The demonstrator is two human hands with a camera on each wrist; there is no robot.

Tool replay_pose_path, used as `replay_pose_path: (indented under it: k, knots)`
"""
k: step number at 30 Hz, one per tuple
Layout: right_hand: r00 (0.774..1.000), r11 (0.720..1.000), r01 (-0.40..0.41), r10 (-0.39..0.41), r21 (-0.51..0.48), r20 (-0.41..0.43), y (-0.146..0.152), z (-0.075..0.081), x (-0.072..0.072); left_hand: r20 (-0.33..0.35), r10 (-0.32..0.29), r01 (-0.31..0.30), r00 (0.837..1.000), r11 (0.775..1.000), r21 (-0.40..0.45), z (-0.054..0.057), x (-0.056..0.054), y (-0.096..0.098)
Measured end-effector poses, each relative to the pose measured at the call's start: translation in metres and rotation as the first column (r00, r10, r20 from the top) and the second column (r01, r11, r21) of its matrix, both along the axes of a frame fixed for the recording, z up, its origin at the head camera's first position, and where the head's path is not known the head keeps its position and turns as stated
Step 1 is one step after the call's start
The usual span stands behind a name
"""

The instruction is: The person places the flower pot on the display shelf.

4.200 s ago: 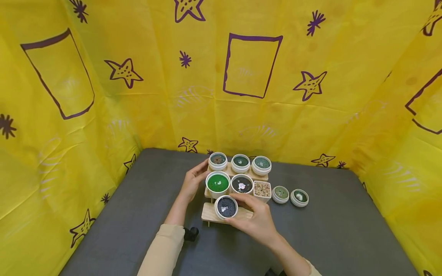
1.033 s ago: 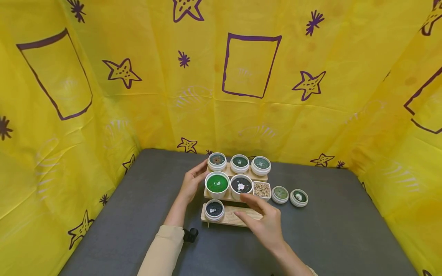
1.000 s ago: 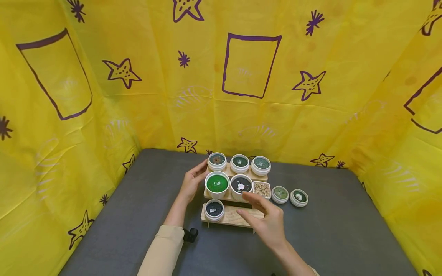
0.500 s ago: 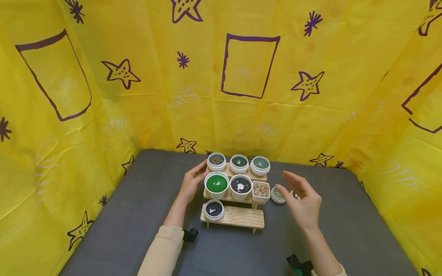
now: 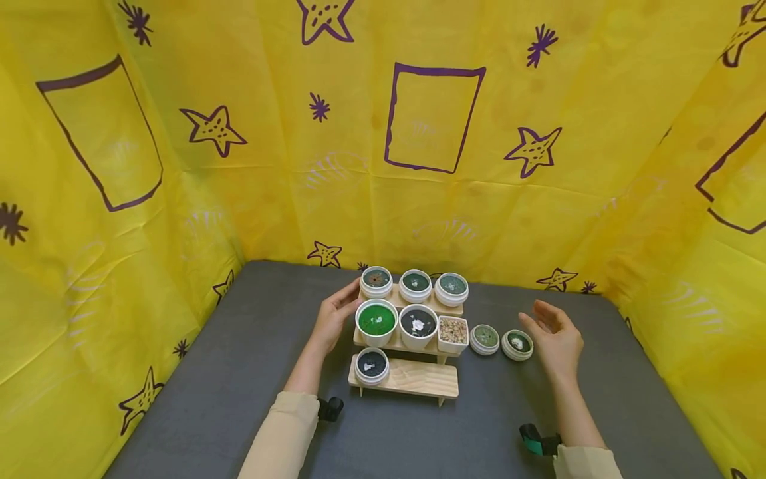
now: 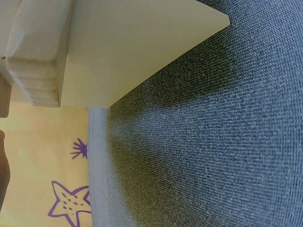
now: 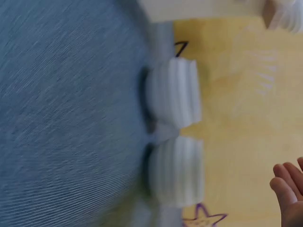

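My left hand (image 5: 332,322) rests at the left end of a three-step wooden stand (image 5: 421,378), fingers fairly straight beside the upper steps; its fingertips are partly hidden. Three white round pots with dull green fillings, one of them the teal pot (image 5: 452,286), line the top step. On the middle step are a bright green pot (image 5: 377,319), a dark pot (image 5: 418,323) and a square pot of pebbly bits (image 5: 453,331). A small dark-filled pot (image 5: 372,365) sits on the bottom step's left end. My right hand (image 5: 558,339), holding nothing, hovers with parted fingers beside a loose dark green pot (image 5: 517,344).
Another loose pot with a paler green filling (image 5: 484,338) stands between the stand and the dark green pot. Dark grey cloth (image 5: 443,439) covers the table. Yellow drapes (image 5: 257,199) with purple drawings rise behind it and on both sides.
My right hand has set the small dark-filled pot on the bottom step's left end and let go, then moved right to the loose pots. My left hand has stayed at the stand.
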State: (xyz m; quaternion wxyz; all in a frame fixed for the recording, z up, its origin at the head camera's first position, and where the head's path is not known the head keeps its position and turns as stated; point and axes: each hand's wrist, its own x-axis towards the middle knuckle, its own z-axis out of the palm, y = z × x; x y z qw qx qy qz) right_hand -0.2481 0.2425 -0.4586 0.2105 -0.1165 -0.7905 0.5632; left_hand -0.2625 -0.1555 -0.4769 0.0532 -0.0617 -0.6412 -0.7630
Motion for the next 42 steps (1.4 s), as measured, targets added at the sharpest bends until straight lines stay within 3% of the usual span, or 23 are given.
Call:
replay_pose_path:
  k: [3, 7, 12, 24, 32, 42]
  knots:
    - [0.997, 0.992, -0.008, -0.002, 0.127, 0.076, 0.006, -0.011, -0.002, 0.004, 0.008, -0.008, 1.0, 1.0, -0.005, -0.001, 0.0, 0.0]
    - [0.989, 0.972, -0.073, 0.042, 0.223, 0.139, 0.011, -0.023, -0.002, 0.005, 0.015, -0.015, 1.0, 1.0, -0.02, 0.0, 0.0, 0.0]
    - [0.974, 0.965, -0.137, 0.09, 0.223, 0.209, 0.015, -0.034, -0.002, 0.006, 0.019, -0.019, 1.0, 0.999, -0.044, 0.001, 0.001, 0.0]
    - [0.945, 0.963, -0.154, 0.078, 0.222, 0.317, 0.021, -0.055, -0.003, 0.011, 0.01, -0.01, 1.0, 1.0, -0.016, 0.002, 0.001, 0.0]
    - [0.935, 0.963, -0.166, 0.085, 0.213, 0.345, 0.027, -0.063, -0.002, 0.018, 0.01, -0.01, 1.0, 1.0, -0.029, 0.002, 0.001, 0.0]
    - [0.946, 0.964, -0.148, 0.072, 0.223, 0.317, 0.031, -0.069, -0.001, 0.017, 0.014, -0.013, 1.0, 1.0, -0.015, 0.001, 0.001, 0.0]
